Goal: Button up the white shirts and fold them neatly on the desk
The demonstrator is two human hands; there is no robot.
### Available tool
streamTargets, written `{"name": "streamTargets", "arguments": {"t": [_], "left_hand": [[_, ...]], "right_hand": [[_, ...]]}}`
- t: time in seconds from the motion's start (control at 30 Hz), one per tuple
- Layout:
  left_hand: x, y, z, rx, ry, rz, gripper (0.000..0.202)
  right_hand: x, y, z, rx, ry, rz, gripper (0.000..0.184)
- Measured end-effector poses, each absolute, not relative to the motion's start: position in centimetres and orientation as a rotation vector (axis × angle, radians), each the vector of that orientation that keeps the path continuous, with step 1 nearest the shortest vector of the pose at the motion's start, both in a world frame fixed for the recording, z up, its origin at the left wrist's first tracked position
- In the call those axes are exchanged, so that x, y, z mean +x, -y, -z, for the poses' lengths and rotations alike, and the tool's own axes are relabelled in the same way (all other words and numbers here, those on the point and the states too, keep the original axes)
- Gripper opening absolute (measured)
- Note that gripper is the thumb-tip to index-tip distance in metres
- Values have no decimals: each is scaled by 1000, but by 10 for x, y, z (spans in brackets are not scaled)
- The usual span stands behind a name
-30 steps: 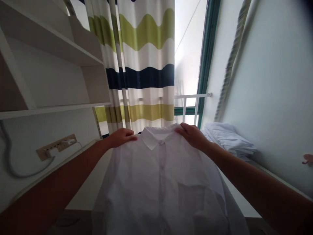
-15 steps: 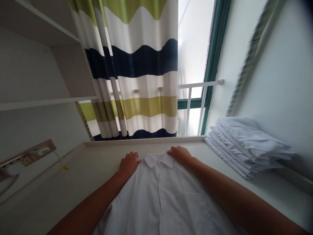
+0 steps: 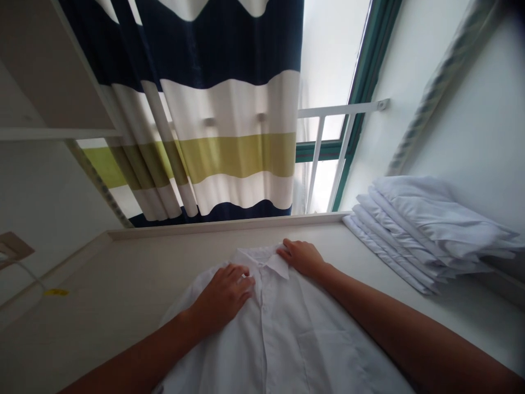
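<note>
A white button-up shirt lies front side up on the pale surface, with its collar towards the window. My right hand is closed on the right side of the collar, thumb and fingertips at the fabric's edge. Over the left side of the collar, close to the button placket, is my left hand. Its fingers are loosely bent, with a gap between thumb and forefinger, and no fabric shows pinched in them. This hand covers part of the left collar point.
A stack of folded white garments sits at the right by the wall. Behind the surface's raised edge hang a striped curtain and a white rail. At left are a socket panel and a cable with a yellow tag.
My left hand has moved from the shirt's left shoulder edge rightward and nearer, onto the left collar. My right hand stays at the collar's right side. The view has shifted.
</note>
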State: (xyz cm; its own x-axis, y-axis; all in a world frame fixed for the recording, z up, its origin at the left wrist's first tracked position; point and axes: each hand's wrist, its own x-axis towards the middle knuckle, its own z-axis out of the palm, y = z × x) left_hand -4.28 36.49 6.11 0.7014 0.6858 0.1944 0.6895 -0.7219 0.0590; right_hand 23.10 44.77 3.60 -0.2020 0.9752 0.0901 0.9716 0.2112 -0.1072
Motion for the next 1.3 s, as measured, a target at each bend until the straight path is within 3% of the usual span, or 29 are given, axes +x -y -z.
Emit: {"name": "streamTargets", "arguments": {"t": [0.1,0.23,0.37,0.8,1.3], "left_hand": [[-36,-374,-62,-2929,1282,346,23],[-12,-384,-66,-2989,1631,368,41],[6,-391,-66,-2932,1898,271,35],[17,-398,-69,-2852,2014,44,25],[5,-400,-69,-2920,2083,104,22]], "right_hand": [[231,-448,-36,-1901,2319,-47,48],[231,-447,-37,-1909,2303,-37,49],[231,-447,-37,-1915,2302,-34,49],[233,-444,-40,-1900,2325,-11,48],[239,-443,-40,-1840,2307,-108,48]]}}
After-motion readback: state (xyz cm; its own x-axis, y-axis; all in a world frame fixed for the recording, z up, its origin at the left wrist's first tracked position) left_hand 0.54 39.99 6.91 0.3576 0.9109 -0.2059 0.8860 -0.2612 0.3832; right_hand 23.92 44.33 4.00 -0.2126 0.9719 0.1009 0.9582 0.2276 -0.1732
